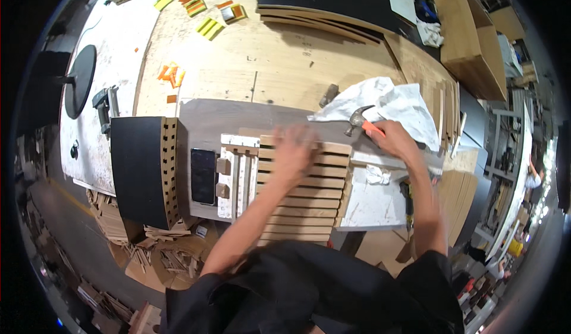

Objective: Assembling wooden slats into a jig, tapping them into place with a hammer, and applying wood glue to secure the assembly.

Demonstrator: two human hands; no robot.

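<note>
My left hand [294, 151] lies flat, fingers spread, on the upper slats of a wooden slatted panel [303, 206] that rests on a grey board [226, 120]. My right hand [394, 140] grips the orange handle of a claw hammer [360, 120], its steel head raised just right of the panel's top corner. A white jig with two small wooden blocks [233, 176] lies against the panel's left edge.
A dark phone [203, 176] lies left of the jig. A black slatted panel [141, 170] sits further left. Crumpled white cloth [392, 105] is behind the hammer. Yellow and orange wedges [208, 27] dot the plywood bench. Wood offcuts [160, 253] pile below.
</note>
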